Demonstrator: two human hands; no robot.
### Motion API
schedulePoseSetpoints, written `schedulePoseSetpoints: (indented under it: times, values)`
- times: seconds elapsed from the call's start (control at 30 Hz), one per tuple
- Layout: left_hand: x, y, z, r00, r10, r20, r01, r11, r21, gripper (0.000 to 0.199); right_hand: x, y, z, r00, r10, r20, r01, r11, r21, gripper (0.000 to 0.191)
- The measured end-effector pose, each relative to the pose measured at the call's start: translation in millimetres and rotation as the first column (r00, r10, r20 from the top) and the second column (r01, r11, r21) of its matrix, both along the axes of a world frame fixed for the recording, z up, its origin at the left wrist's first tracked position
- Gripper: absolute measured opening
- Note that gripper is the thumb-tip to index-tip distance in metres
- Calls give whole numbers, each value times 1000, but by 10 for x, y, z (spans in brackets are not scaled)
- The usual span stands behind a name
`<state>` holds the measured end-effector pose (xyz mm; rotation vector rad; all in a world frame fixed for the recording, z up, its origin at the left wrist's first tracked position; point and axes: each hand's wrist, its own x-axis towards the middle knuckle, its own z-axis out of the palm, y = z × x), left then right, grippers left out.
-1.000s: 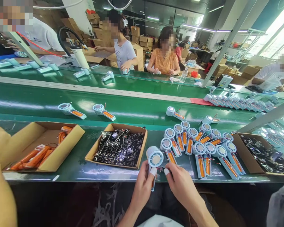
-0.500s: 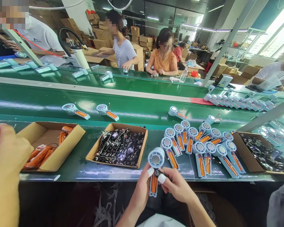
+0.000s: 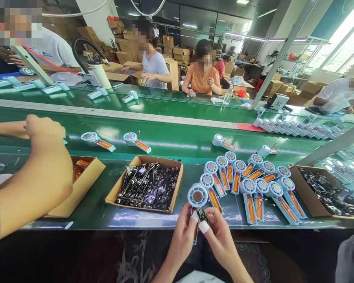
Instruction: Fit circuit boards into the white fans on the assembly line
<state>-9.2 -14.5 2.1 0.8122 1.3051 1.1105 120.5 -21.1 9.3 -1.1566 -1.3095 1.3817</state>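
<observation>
Our left hand [image 3: 179, 232] holds a fan [image 3: 197, 195], its handle [image 3: 195, 238] uncovered; our right hand [image 3: 223, 235] pinches a circuit board [image 3: 201, 215], not yet enclosed.

Blue fan unit [image 3: 197, 196] | round head uppermost | black circuit board [image 3: 202, 215] | tilted below head

The glossy green bench [image 3: 96, 200] bears three open cardboard boxes: the left box [image 3: 87, 186], partly hidden, with orange-wrapped parts; the middle box [image 3: 111, 195] and right box [image 3: 305, 196], both filled with black circuit boards [image 3: 150, 184]. Between those two, pale-blue fan housings [image 3: 248, 185] lie clustered, their open handles showing orange inserts.
</observation>
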Motion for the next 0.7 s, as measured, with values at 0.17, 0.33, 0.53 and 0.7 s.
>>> schedulePoseSetpoints:
  times: [0.17, 0.33, 0.53, 0.7]
  values:
    - [72, -8, -108, 991, 57, -123, -59, 998, -14, 57, -5, -175, -119, 947, -160, 280, 97, 969, 226, 40]
    - [136, 15, -44, 998, 39, -41, -41, 998, -41, 50, -53, -128, -168, 867, -277, 414, 133, 930, 343, 44]
    - [184, -14, -145, 994, 104, -36, -103, 995, 14, 63, -137, -105, -89, 644, -243, 726, -64, 928, 367, 63]
    - [155, 6, -165, 986, 129, -108, -119, 989, 87, 54, -204, -140, -33, 293, -120, 948, -204, 961, 185, 78]
